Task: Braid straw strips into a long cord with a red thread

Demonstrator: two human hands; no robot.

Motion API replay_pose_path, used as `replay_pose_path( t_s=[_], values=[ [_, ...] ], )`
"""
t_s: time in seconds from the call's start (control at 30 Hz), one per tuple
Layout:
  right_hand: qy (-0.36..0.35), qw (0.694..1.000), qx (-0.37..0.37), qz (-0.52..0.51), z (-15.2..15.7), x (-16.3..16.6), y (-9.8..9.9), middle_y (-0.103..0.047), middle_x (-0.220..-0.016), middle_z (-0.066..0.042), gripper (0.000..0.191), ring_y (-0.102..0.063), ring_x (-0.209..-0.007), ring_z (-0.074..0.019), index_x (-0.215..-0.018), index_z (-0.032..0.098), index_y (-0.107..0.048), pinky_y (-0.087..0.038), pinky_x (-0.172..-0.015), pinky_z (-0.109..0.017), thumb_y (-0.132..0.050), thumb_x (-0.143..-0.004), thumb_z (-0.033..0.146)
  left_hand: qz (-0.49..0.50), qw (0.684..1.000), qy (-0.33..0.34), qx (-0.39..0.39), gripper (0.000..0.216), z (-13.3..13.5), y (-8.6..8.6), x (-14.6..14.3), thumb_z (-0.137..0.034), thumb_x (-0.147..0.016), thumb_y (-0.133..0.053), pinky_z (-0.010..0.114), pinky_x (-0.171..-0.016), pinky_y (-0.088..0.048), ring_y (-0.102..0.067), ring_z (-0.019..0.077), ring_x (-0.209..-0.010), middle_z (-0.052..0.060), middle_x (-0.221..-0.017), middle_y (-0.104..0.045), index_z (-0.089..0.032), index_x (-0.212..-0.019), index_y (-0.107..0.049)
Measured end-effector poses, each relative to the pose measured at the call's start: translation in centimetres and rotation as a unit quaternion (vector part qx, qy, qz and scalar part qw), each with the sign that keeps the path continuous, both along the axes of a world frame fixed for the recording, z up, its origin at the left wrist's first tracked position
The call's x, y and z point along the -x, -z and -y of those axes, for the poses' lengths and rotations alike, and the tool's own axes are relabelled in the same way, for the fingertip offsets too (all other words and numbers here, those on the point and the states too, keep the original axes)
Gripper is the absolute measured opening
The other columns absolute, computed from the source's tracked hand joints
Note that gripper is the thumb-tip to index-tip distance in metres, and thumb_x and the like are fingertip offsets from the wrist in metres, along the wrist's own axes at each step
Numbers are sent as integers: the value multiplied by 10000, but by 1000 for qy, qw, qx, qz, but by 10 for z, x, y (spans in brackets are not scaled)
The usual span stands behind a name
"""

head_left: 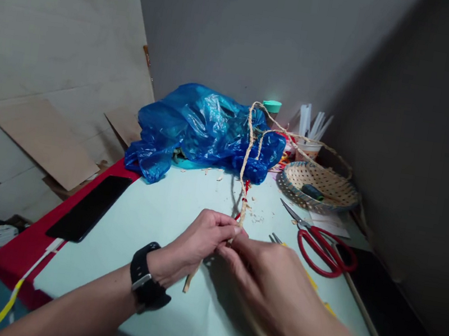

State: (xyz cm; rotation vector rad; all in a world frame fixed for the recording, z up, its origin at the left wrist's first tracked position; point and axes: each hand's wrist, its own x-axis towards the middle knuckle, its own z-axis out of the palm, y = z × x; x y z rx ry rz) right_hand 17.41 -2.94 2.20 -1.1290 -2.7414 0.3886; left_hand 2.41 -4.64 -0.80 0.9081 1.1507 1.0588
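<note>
My left hand (195,243), with a black watch on the wrist, pinches a tan straw-like fibre strand (247,154) near its lower end. My right hand (271,277) meets it from the right, fingers closed on the same strand. The strand rises upright from my fingers, carries a small red bit (246,187) partway up, then loops over toward the woven basket (333,194). A short tail of the strand (189,282) hangs below my left hand on the pale blue sheet (145,235).
A crumpled blue plastic bag (205,131) lies at the back. Red-handled scissors (323,246) rest right of my hands. A black phone (90,206) lies on the red table edge at left. A cup of white sticks (310,133) stands behind the basket. A long thin stick (372,333) lies along the right edge.
</note>
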Motion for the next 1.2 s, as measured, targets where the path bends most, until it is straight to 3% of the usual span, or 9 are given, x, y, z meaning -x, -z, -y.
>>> replay_pose_path(
  t_s=[0.13, 0.27, 0.33, 0.5, 0.7, 0.83, 0.97, 1.03, 1.2],
  values=[
    [84, 980, 93, -155, -18, -11, -14, -662, -792, -30, 310, -591, -713, -170, -856, 205, -596, -370, -639, -269, -379, -940, 410, -7, 1000, 17, -18, 178, 1, -4, 7, -256, -803, -593, 182, -441, -184, -329, 21, -454, 1, -632, -552, -97, -753, -655],
    [23, 929, 293, -224, -23, -2, -1, -610, -767, -7, 257, -565, -700, -144, -921, 190, -534, -409, -650, -254, -384, -938, 398, 3, 1000, 21, -22, 176, 2, -1, 13, -257, -816, -577, 170, -477, -242, -412, 33, -504, 32, -715, -594, -96, -838, -643],
    [30, 910, 328, -251, -22, 5, 11, -548, -716, 9, 277, -499, -615, -123, -868, 186, -510, -395, -577, -239, -363, -940, 409, 7, 999, 24, -25, 169, 3, 1, 13, -247, -821, -557, 168, -485, -247, -411, 32, -516, 27, -730, -585, -98, -852, -630],
    [70, 902, 325, -275, -17, 10, 30, -505, -656, 28, 236, -404, -524, -99, -849, 191, -517, -316, -486, -224, -423, -905, 400, -8, 999, 17, -30, 165, 8, 3, 7, -208, -821, -513, 178, -490, -238, -376, 46, -512, -4, -692, -552, -129, -963, -547],
    [104, 874, 373, -294, -13, 8, 31, -370, -546, 63, 278, -304, -438, -77, -708, 197, -506, -216, -428, -226, -450, -883, 405, -87, 993, -4, -82, 292, 15, -3, 2, -211, -855, -463, 226, -621, -357, -506, 117, -664, -17, -724, -564, -211, -1135, -382],
    [108, 873, 354, -318, -16, 7, 32, -380, -550, 60, 265, -306, -459, -83, -679, 196, -480, -213, -439, -229, -482, -856, 392, -244, 959, 21, -140, 283, 17, -6, 2, -188, -878, -403, 260, -676, -369, -516, 140, -710, -3, -785, -597, -218, -1159, -384],
    [95, 907, 277, -302, -19, 6, 35, -416, -550, 43, 294, -357, -522, -103, -631, 187, -475, -266, -494, -234, -482, -850, 382, -372, 908, 45, -186, 292, 19, -6, 6, -180, -898, -368, 274, -687, -371, -528, 159, -720, -2, -761, -608, -193, -1188, -396],
    [99, 921, 246, -284, -19, 6, 35, -464, -559, 28, 296, -401, -546, -115, -623, 183, -490, -293, -522, -241, -474, -854, 368, -430, 881, 41, -191, 257, 22, -7, 9, -205, -910, -366, 285, -701, -377, -542, 171, -734, 4, -751, -617, -189, -1155, -438],
    [97, 924, 249, -274, -16, 8, 34, -593, -603, -9, 300, -494, -560, -134, -650, 176, -565, -346, -556, -249, -463, -869, 355, -522, 838, 37, -155, 260, 33, -18, 12, -279, -934, -346, 271, -629, -394, -556, 159, -624, 17, -679, -619, -196, -781, -538]
  ],
)
